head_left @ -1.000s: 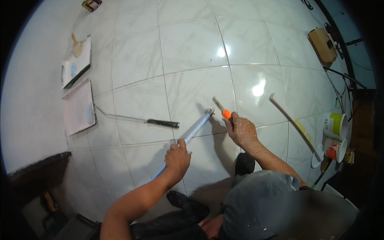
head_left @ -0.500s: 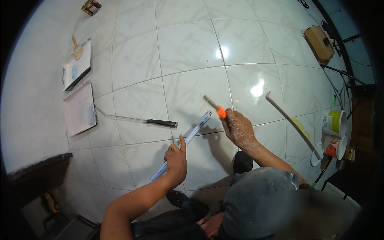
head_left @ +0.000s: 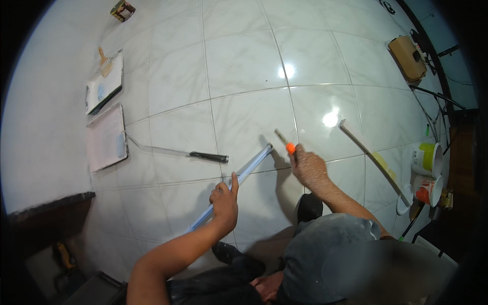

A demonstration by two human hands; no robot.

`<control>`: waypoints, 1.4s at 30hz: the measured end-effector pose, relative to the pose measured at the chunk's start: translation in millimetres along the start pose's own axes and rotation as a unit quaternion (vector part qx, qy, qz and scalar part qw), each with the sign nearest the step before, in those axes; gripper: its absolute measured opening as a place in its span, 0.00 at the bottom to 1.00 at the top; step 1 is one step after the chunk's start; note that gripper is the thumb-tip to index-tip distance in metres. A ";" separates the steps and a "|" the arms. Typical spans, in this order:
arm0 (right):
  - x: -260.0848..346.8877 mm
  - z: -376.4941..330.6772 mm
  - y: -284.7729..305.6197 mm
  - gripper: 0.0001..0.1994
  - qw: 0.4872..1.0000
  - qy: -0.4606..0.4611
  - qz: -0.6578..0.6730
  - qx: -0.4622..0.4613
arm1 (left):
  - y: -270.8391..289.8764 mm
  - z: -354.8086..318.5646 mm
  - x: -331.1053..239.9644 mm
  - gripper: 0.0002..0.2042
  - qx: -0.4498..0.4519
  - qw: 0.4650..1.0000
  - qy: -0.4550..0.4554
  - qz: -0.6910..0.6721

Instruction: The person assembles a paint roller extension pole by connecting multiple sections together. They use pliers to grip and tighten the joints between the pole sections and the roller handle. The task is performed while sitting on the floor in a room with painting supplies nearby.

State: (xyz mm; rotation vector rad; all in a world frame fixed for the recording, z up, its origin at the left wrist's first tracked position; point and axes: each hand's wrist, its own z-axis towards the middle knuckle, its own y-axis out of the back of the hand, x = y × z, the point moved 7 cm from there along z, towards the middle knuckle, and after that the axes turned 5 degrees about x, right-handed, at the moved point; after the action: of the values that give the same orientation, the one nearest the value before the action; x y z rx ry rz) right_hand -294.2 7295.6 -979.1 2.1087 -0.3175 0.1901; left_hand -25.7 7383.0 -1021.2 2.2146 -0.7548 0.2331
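My left hand is wrapped round a long, narrow light-blue strip, slanting up and to the right above the tiles. Its index finger points along the strip, whose far end is grey. To the right, my right hand is closed on an orange-handled tool with a narrow greyish, blade-like end; its exact kind is unclear. The tool's tip points up and left, apart from the strip's far end. White specks cover the right hand and forearm. Left of the strip, a paint roller lies with its black handle toward me.
Two paint trays stand by the left wall, the farther one with a brush. A long pale strip lies at right, near two buckets. A can is far left; a brown box is far right.
My right hand has drawn the orange-handled tool right and slightly down, away from the strip's end. My left hand keeps its hold. The whole view has shifted slightly.
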 end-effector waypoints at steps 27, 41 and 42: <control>94.4 -48.8 10.2 0.27 0.823 0.166 0.482 0.249 | 139.2 33.1 105.5 0.28 -0.093 0.580 -0.216 -0.780; -50.7 -95.0 -28.7 0.12 0.989 0.124 0.039 0.071 | 43.3 91.2 137.5 0.15 -0.238 0.929 -0.183 -0.214; -48.8 -92.1 -27.4 0.12 0.989 0.116 0.045 0.078 | 46.3 90.3 142.2 0.15 -0.255 0.922 -0.181 -0.228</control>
State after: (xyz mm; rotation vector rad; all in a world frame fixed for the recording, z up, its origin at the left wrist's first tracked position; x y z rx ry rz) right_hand -333.4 7395.1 -965.3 2.2001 -0.2662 0.5237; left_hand 55.8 7230.0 -999.7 1.8685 -0.3988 -0.5620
